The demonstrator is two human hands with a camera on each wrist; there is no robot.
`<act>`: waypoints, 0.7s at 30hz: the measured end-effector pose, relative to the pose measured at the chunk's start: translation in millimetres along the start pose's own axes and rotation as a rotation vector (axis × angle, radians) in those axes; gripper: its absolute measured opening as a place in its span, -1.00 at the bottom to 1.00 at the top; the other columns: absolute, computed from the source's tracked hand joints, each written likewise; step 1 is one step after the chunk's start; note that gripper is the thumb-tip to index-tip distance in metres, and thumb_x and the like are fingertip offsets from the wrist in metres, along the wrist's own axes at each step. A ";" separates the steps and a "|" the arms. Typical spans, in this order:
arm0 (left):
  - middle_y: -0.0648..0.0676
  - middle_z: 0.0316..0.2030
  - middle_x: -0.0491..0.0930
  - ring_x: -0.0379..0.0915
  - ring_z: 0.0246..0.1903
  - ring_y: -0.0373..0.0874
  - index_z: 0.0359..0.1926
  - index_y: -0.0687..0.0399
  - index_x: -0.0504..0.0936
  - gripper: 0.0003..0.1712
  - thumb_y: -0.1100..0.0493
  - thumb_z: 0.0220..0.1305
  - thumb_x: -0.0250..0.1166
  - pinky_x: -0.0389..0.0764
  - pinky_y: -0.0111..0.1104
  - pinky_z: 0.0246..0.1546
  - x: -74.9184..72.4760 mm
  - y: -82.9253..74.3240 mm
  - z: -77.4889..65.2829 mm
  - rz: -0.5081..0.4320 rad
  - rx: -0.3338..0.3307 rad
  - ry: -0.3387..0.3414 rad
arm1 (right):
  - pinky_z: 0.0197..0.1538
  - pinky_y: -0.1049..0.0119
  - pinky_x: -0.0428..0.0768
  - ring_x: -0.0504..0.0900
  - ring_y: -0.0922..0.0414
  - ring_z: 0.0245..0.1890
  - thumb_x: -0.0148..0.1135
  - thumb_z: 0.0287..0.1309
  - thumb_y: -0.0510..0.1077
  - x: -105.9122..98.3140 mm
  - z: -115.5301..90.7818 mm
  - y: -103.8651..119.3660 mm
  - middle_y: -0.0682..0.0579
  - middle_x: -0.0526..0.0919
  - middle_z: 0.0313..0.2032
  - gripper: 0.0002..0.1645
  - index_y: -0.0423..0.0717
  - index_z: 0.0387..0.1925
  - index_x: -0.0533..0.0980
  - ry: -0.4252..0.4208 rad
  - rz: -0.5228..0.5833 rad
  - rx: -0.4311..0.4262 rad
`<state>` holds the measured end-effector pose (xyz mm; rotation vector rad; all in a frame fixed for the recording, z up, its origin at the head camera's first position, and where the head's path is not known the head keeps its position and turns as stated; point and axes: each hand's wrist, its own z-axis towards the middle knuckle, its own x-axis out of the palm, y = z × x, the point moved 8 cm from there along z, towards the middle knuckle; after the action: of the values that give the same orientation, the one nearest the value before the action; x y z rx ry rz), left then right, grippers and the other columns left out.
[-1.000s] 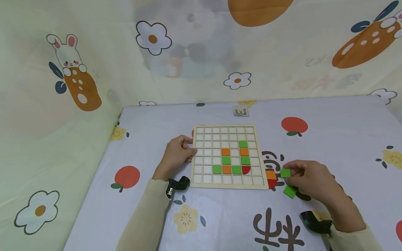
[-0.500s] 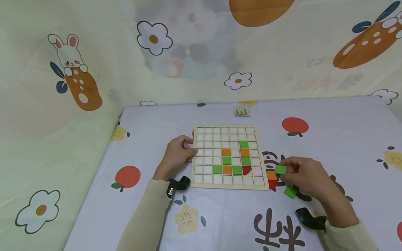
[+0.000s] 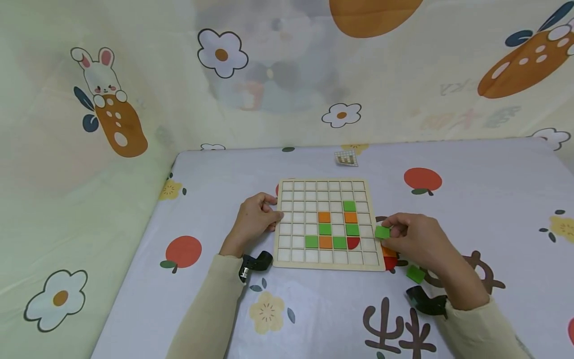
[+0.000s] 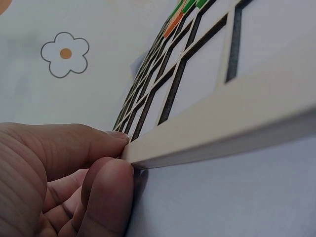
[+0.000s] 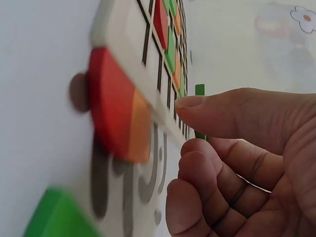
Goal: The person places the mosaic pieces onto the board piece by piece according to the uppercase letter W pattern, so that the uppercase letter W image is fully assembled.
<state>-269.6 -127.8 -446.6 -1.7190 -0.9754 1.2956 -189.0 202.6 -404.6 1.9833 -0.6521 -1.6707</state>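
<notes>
A wooden grid board [image 3: 289, 231] lies on the table, with several green and orange tiles and one round-edged red tile [image 3: 353, 243] set in its cells. My left hand [image 3: 252, 218] holds the board's left edge between thumb and fingers; the left wrist view shows the fingertips against its pale rim [image 4: 197, 143]. Between the thumb and fingers of my right hand [image 3: 419, 239] is a green square tile [image 3: 382, 232], raised beside the board's right rim. In the right wrist view the thumb and fingers hide most of that tile [image 5: 199, 90].
Right of the board lie an orange tile [image 5: 140, 128] and a red tile [image 3: 390, 263], side by side. Another green tile [image 3: 415, 273] rests nearer my right wrist. A small card with a printed grid [image 3: 347, 158] lies behind the board. Patterned cloth covers table and wall.
My right hand has carried the green tile left and away from me, from beyond the loose orange tile to the board's right rim. The left hand keeps its place on the board.
</notes>
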 end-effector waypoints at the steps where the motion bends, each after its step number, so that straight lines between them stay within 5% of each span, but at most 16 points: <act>1: 0.08 -0.44 0.55 0.56 -0.61 -0.19 0.05 0.26 0.60 -0.65 0.35 0.28 0.46 0.65 -0.43 -0.51 -0.2 0.0 0.0 0.002 -0.001 -0.001 | -0.52 0.32 0.51 0.51 0.04 -0.35 0.54 0.09 -0.17 0.9 2.1 2.8 0.01 0.57 -0.43 -0.57 -0.25 0.00 0.67 0.007 0.005 -0.002; 21: 0.07 -0.44 0.56 0.56 -0.61 -0.18 0.06 0.24 0.61 -0.65 0.34 0.29 0.46 0.64 -0.43 -0.52 -0.7 0.9 1.2 0.001 -0.012 0.010 | -0.39 0.25 0.44 0.49 0.07 -0.40 0.45 0.13 -0.22 32.4 36.9 55.3 0.03 0.55 -0.49 -0.74 -0.20 -0.12 0.68 0.096 0.016 -0.096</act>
<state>-270.8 -128.6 -447.4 -1.7337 -0.9786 1.2829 -224.0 137.7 -400.7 1.9713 -0.5421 -1.5570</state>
